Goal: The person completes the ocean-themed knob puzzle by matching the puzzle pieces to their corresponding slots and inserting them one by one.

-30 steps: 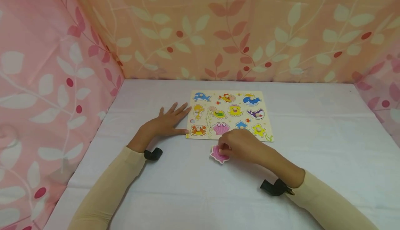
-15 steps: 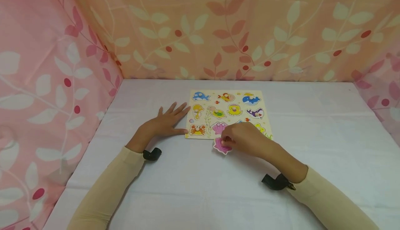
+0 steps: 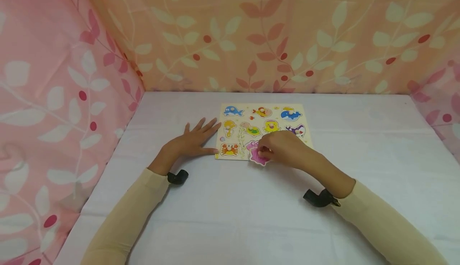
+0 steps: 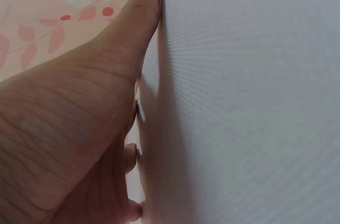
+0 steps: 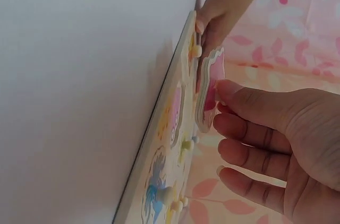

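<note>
A pink shell puzzle piece (image 3: 257,158) is pinched between thumb and fingertip of my right hand (image 3: 285,149). In the right wrist view the piece (image 5: 210,92) is held apart from the puzzle board (image 5: 146,157), over it near the shell-shaped recess (image 5: 176,112) with printed eyes. My left hand (image 3: 192,141) lies with fingers spread on the table, its thumb and fingertips at the left edge of the cream puzzle board (image 3: 233,138). The left wrist view shows that hand (image 4: 79,107) from the thumb side. My right hand hides the board's lower right part.
Knobbed sea-animal pieces sit in the board, among them a crab (image 3: 229,149), a turtle (image 3: 251,129) and a blue whale (image 3: 290,115). A white cloth (image 3: 223,217) covers the table. Leaf-patterned curtains (image 3: 230,37) hang behind and at both sides.
My right hand has carried the pink shell piece up and slightly right, from in front of the board to over its front edge. The left hand has stayed in place.
</note>
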### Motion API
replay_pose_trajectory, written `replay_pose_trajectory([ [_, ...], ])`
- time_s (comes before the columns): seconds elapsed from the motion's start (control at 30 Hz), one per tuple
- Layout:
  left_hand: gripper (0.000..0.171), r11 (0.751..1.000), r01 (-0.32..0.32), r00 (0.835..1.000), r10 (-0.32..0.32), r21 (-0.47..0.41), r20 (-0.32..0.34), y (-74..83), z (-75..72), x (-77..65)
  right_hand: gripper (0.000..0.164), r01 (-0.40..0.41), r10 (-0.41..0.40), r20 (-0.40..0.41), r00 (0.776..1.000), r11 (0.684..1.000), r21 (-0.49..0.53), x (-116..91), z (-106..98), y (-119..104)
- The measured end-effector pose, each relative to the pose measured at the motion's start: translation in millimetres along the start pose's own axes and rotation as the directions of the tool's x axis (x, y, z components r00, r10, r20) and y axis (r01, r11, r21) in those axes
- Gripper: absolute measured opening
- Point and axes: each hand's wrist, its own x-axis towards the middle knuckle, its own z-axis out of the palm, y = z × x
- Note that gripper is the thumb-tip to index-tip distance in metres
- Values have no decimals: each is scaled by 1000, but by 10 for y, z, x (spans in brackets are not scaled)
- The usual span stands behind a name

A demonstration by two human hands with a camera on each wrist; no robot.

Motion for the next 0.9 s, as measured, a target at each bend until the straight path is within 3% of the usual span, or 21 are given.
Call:
replay_pose_trajectory([
  [0.43, 102, 1000, 2, 1000, -1, 8, -4, 4, -4, -1, 7, -11, 16, 71, 997, 997, -74, 246, -12, 81],
  [0.9, 101, 1000, 2, 1000, -2, 12, -2, -24, 23, 14, 9, 67, -55, 86, 995, 988, -140, 392, 47, 124],
])
